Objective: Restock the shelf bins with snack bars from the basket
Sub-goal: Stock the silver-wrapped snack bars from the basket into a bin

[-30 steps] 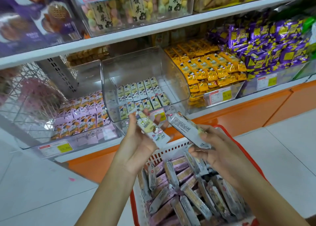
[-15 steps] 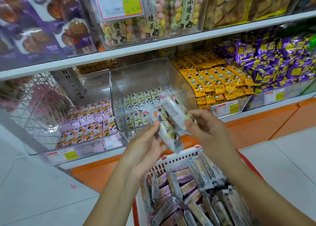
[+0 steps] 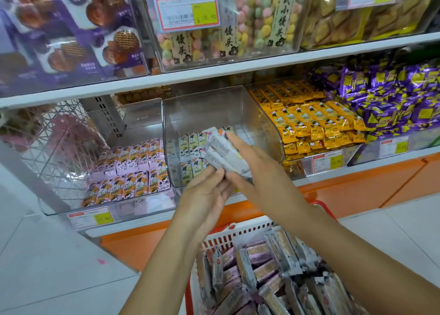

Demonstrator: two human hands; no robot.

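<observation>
Squaring up a small bundle of snack bars [image 3: 223, 151] seems to be the step in hand. The right hand [image 3: 262, 174] is pinching the bundle, its fingers [image 3: 240, 143] lying along the top and the thumb tucked underneath. The left hand [image 3: 204, 195] is pressing nearly straight fingers [image 3: 215, 175] against the near ends. The bundle is hovering just in front of the open mouth of the middle bin [image 3: 209, 110], above the rows of cream-and-green bars lying inside. The basket [image 3: 238, 235], below the forearms, is holding many more bars.

To do this well, the person should be tapping the ends flush and turning the bundle so its faces are matching the rows. Lowering it onto the bare floor at the back of the bin is better than dropping it from the rim. The wrappers are looking slick, so a loose pinch is risking a bar sliding out. The bars in hand are showing grey backs, so I cannot tell whether they belong here or in the pink bin [image 3: 142, 119] beside it; checking first is worthwhile.
</observation>
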